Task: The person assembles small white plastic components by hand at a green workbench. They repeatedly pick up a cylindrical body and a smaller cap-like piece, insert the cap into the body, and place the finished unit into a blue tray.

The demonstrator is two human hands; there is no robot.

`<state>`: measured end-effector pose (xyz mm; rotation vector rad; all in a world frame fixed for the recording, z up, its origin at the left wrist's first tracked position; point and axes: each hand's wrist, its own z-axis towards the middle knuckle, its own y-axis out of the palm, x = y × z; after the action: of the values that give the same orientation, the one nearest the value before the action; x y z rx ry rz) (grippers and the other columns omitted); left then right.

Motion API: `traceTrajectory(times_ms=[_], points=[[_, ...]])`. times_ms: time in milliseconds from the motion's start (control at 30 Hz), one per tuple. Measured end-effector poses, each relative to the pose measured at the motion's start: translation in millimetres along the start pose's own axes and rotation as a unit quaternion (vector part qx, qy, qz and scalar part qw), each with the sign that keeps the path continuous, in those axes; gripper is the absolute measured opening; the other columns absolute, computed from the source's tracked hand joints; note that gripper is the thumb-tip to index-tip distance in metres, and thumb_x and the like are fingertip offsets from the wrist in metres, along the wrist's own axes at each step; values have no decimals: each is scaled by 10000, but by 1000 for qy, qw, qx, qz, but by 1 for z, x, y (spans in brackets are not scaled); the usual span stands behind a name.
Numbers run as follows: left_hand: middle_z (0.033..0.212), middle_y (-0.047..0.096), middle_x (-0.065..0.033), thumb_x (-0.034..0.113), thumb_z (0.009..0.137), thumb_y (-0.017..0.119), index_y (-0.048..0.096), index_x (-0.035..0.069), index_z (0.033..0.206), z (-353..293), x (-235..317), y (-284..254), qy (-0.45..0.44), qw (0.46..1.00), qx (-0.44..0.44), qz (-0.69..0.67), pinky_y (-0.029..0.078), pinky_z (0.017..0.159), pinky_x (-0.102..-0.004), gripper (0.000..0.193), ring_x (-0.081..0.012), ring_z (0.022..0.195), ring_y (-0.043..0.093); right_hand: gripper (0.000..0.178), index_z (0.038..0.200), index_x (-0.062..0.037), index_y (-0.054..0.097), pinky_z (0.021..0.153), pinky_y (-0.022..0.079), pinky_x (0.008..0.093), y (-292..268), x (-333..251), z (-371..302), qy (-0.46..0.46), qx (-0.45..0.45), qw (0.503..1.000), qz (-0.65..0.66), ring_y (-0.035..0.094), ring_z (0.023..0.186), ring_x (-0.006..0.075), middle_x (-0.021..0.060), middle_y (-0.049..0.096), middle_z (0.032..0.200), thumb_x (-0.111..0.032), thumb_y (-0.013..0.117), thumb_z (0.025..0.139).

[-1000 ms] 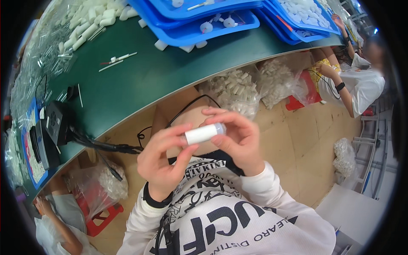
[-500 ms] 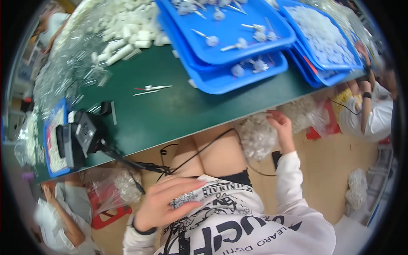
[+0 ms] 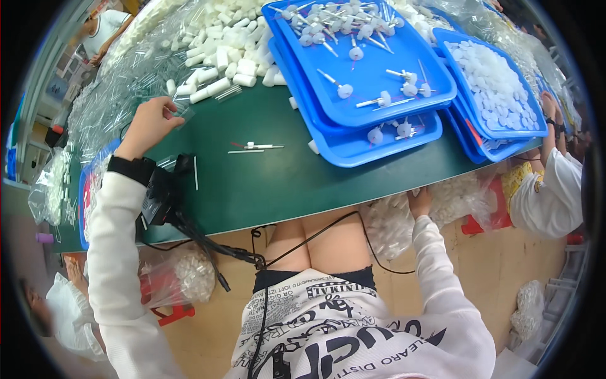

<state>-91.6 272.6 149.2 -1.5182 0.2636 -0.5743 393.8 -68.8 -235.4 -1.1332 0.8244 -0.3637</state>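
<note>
A dark green worktable curves across the view. Over it the left hand has its thumb and fingers pinched, apparently on a small clear plastic piece at the fingertips. A second ago both hands held a white cylinder above the lap; now they are well apart, each among a different supply of parts, and neither visibly holds that cylinder. Just beyond the left hand lies a pile of clear plastic tubes, with a heap of white cylinders ahead and to its right. A thin white rod assembly lies to its right, nearer the body, and a blue tray of assembled pieces stands farther right. The right hand is down at the table edge, beside a plastic bag of white pieces; its fingertips are obscured, so I cannot tell whether it grasps anything.
</note>
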Motion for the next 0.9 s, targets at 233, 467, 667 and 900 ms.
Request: traceTrajectory(times_ms=[233,467,667,900], points=[[771,595,-243,116,728,592,543,-70,815,30,-5,26,54,990,-43,121,465,702,-431,212,-403,775,583,258,1027,10,558,782,443,316,-96,-38,-62,103,34,949,296,575,873,223,127,607,931,-181,589,857],[851,550,-255,52,748,540,422,-35,887,57,67,36,205,975,87,-6,433,742,-457,201,-430,837,542,139,996,22,569,674,449,224,-233,-139,-59,19,68,903,424,585,726,109,66,609,818,-54,530,886],[779,574,-168,67,706,662,421,0,933,44,60,16,96,972,210,-45,461,616,-365,338,-313,677,576,93,893,31,602,644,449,212,-318,-241,29,-174,97,903,381,594,690,94,48,623,736,-48,584,847],[935,601,-97,58,886,513,409,35,930,-92,152,-60,68,899,138,-411,412,596,-181,115,-78,685,515,208,960,-29,629,709,479,273,-318,-312,165,-348,-30,928,126,617,748,160,84,650,835,-154,635,794]])
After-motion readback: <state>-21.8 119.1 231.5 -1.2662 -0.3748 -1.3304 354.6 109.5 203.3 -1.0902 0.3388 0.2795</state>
